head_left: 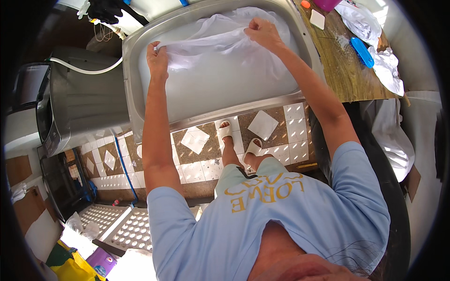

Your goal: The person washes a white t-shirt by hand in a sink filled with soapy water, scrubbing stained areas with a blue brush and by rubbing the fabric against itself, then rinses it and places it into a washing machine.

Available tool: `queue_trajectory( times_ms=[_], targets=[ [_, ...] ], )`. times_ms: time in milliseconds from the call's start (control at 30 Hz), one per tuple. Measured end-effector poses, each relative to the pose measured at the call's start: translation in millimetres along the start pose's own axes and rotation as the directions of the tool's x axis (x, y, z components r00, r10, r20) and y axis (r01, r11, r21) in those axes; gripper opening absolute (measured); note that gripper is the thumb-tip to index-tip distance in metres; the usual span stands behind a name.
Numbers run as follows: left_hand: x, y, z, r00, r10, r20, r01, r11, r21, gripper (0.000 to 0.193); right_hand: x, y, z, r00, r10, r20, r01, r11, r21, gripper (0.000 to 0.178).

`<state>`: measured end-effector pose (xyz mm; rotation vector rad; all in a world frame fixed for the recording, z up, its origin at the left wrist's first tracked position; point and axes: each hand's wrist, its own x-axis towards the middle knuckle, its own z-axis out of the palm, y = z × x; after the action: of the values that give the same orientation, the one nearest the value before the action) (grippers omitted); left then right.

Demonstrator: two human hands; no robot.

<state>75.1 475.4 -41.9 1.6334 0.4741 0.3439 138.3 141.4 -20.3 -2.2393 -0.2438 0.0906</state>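
Observation:
A white cloth [211,40] lies wet in a large steel sink [136,112] filled with milky water. My left hand [157,58] pinches the cloth's left edge near the sink's left side. Further right and nearer the back of the sink, my right hand [260,33] grips the cloth's upper fold. The fabric stretches between both hands just above the water, and the rest of it trails under the surface.
A wooden counter [344,70] to the right holds a blue scrub brush [362,51], a white soap bar [317,19] and crumpled white cloths [361,21]. A grey washing machine [79,100] with a white hose stands left. Tiled floor [197,159] lies below the sink.

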Motion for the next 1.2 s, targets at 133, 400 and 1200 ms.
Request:
queue_trajectory(
  times_ms=[133, 400, 1200],
  targets=[
    [-6, 46, -1, 0.957, 0.280, -0.081, -0.258, 0.943, 0.209, 0.020, 6, -8, -52, 0.999, -0.024, -0.045, 0.040, 0.918, 0.396, 0.026],
    [-21, 127, 14, 0.979, -0.008, 0.203, 0.008, 1.000, 0.002, 0.030, 4, -49, -104, 0.919, -0.338, -0.205, 0.279, 0.921, -0.270, 0.013],
    [13, 7, -10, 0.954, -0.052, 0.295, -0.182, 0.683, 0.707, 0.041, -50, -63, -102, 0.997, -0.045, 0.065, -0.027, 0.581, 0.813, 0.030]
  ],
)
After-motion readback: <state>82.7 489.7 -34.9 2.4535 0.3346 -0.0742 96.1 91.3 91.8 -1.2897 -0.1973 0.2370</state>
